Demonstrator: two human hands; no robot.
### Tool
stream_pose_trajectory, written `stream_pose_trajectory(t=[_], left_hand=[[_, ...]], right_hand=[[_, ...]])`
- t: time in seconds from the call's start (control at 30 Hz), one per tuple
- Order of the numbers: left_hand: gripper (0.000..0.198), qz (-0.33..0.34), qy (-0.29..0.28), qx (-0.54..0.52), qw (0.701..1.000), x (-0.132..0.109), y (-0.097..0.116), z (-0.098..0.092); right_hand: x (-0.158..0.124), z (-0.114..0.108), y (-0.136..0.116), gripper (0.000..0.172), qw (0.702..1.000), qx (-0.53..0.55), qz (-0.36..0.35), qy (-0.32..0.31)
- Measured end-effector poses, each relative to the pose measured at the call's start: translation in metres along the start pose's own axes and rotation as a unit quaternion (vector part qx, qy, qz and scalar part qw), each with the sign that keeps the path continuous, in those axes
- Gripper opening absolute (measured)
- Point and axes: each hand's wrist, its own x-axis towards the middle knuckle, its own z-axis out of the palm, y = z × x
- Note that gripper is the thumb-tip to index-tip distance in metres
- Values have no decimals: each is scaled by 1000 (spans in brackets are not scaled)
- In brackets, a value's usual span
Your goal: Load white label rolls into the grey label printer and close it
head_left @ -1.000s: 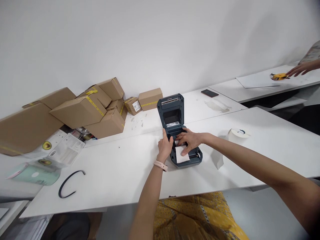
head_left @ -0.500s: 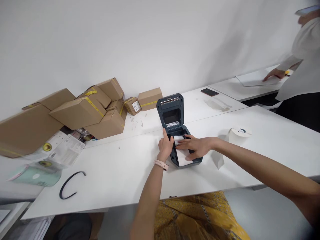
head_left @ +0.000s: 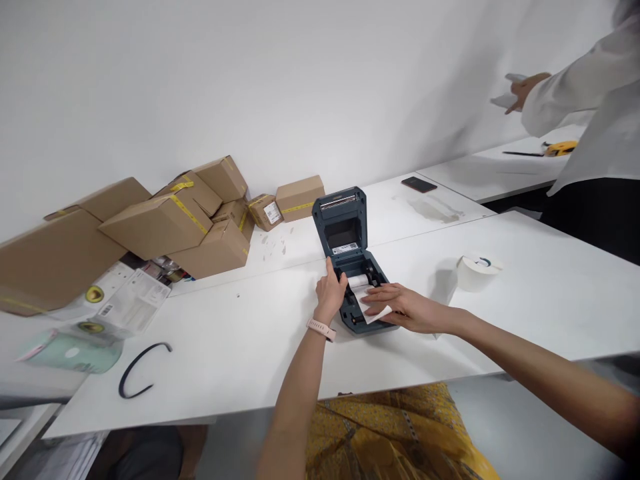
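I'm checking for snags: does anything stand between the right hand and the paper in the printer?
Nothing visible does. The right hand lies over the paper in the printer, whose lid stands open. The left hand is at the printer's left side, not between them.

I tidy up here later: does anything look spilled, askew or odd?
Yes. A grey patch mars the white table near the phone; stain or reflection, I can't tell. The boxes at the left are piled at uneven angles. In the open printer, the paper under the right hand sits crooked.
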Motion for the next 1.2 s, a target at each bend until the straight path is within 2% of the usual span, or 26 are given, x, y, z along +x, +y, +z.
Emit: stream_pose_trajectory(t=[0.13, 0.3, 0.57, 0.73, 0.83, 0.9, 0.97, 1.07, 1.2], left_hand=[[68, -2, 0, -11, 1000, -1, -1, 0], [71, -21, 7, -22, 1000, 1, 3, 1], [72, -63, 32, -40, 997, 2, 9, 9], [76, -30, 41, -90, 995, 0, 3, 8], [71, 20, 147, -107, 983, 9, 4, -11], [61, 84, 241, -106, 961, 20, 8, -31], [53, 158, 295, -96, 938, 34, 15, -54], [49, 215, 299, -73, 927, 57, 28, -81], [53, 240, 262, -48, 934, 82, 44, -94]], right_hand=[[-8, 10, 0, 27, 998, 22, -19, 64], [-16, 26, -7, 29, 992, -2, -27, 124], [-18, 37, -12, 31, 987, -19, -33, 158], [-18, 36, -15, 28, 984, 2, -35, 172], [-19, 36, -18, 26, 981, 5, -43, 187], [-22, 36, -21, 22, 979, 2, -43, 201], [-25, 38, -25, 17, 976, -8, -39, 216], [-33, 43, -30, 15, 973, -33, -30, 226], [-39, 54, -34, 16, 966, -82, -14, 245]])
